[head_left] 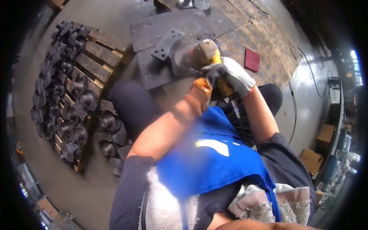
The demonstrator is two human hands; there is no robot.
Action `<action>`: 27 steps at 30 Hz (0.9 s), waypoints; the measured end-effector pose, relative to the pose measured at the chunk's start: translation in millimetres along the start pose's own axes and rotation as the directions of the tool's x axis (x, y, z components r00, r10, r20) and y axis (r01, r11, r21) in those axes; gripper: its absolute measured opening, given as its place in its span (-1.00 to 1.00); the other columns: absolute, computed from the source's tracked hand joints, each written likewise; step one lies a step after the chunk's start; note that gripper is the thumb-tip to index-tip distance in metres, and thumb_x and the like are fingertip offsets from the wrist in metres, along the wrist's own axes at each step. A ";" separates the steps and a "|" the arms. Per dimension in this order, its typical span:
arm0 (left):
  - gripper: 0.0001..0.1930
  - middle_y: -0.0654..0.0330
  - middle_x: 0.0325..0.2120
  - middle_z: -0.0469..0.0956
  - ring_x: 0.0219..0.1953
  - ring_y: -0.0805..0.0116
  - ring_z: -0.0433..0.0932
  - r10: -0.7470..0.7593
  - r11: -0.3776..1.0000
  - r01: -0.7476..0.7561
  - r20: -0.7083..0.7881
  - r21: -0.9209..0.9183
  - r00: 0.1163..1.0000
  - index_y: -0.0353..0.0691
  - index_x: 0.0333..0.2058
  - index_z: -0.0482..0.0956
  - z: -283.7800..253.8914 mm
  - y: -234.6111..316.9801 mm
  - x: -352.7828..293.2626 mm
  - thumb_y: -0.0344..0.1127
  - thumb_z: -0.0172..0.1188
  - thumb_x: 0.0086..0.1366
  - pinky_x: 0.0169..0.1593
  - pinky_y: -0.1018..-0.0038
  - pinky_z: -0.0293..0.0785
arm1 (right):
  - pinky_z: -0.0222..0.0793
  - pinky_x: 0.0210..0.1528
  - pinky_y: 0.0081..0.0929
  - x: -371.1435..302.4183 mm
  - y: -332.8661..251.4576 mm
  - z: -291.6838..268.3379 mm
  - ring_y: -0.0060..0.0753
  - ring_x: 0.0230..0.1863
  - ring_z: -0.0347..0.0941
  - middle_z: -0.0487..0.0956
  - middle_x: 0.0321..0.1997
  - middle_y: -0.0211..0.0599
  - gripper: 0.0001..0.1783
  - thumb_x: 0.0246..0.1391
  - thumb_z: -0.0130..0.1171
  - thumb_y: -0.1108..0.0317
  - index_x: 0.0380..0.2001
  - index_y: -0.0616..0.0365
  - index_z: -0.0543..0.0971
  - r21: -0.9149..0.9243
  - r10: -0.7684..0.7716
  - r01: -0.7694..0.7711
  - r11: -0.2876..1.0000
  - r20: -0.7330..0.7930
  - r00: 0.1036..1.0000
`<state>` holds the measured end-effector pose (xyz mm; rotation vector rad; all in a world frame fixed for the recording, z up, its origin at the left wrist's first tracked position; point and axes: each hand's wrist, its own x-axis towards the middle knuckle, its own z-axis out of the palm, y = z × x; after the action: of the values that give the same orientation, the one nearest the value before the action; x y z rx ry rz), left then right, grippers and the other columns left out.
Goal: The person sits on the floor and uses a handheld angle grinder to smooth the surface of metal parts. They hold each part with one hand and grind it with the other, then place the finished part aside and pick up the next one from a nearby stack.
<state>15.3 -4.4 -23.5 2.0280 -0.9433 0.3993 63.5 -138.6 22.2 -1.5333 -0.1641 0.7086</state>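
Observation:
Both my gloved hands are closed around a yellow angle grinder (215,56). My left hand (205,86), in an orange and grey glove, grips it close to its head. My right hand (238,78), in a white knit glove, wraps its body from the right side. Beneath the grinder head lies a dark metal part with a flat, holed plate (168,43) and a round section. The grinding disc is blurred, so I cannot tell whether it touches the metal. The part rests on a dark, worn board (151,69) in front of my knees.
A wooden pallet (94,63) at the left carries several dark flanged metal parts (59,86), with more parts (109,122) beside my left leg. A dark red square pad (252,60) lies on the wooden top. A cable (294,109) runs across the floor at right, near cardboard boxes (310,160).

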 end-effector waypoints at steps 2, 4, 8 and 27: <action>-0.67 0.24 -0.21 0.49 -0.11 0.41 0.50 -0.249 0.962 0.246 0.007 0.120 0.969 -0.13 -0.03 0.44 44.2 -39.1 -36.3 -0.17 0.05 0.26 -0.01 0.48 0.44 | 0.42 -0.25 -0.61 -2.7 -1.4 1.3 -0.63 -0.32 0.47 0.59 -0.32 -0.42 -0.71 0.09 0.15 0.29 -0.18 0.26 0.60 -0.044 0.046 -0.046 0.998 -0.014 0.999; -0.63 0.24 -0.10 0.44 -0.01 0.40 0.44 -0.358 0.934 0.358 0.013 -0.009 0.934 -0.09 0.05 0.37 76.9 -57.0 -43.6 -0.21 0.04 0.27 0.06 0.49 0.39 | 0.43 -0.25 -0.60 -1.6 -3.6 6.0 -0.63 -0.33 0.47 0.59 -0.30 -0.43 -0.69 0.10 0.14 0.28 -0.15 0.26 0.58 -0.111 0.034 -0.041 0.993 -0.061 0.998; -0.62 0.20 -0.11 0.45 0.00 0.35 0.44 -0.556 0.554 0.424 0.060 -0.716 0.829 -0.10 0.01 0.41 60.3 -28.0 -26.2 -0.18 0.10 0.22 0.04 0.45 0.41 | 0.43 -0.22 -0.60 -5.5 -12.8 13.0 -0.64 -0.29 0.47 0.58 -0.27 -0.41 -0.69 0.11 0.15 0.26 -0.15 0.25 0.58 -0.068 0.025 -0.028 0.997 -0.044 0.999; -0.58 0.17 -0.26 0.47 -0.20 0.26 0.50 -0.585 0.659 0.538 0.091 -0.526 0.806 -0.14 -0.08 0.40 59.6 -27.9 -32.4 -0.12 0.19 0.11 -0.11 0.39 0.44 | 0.42 -0.29 -0.62 -28.6 -9.2 5.9 -0.64 -0.35 0.46 0.58 -0.34 -0.42 -0.67 0.06 0.19 0.24 -0.19 0.27 0.58 -0.195 -0.069 0.060 0.979 -0.039 0.997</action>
<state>11.0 -26.7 -93.2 1.6456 -0.2663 -0.1206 40.6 -147.2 40.7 -1.7204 -0.2533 0.6197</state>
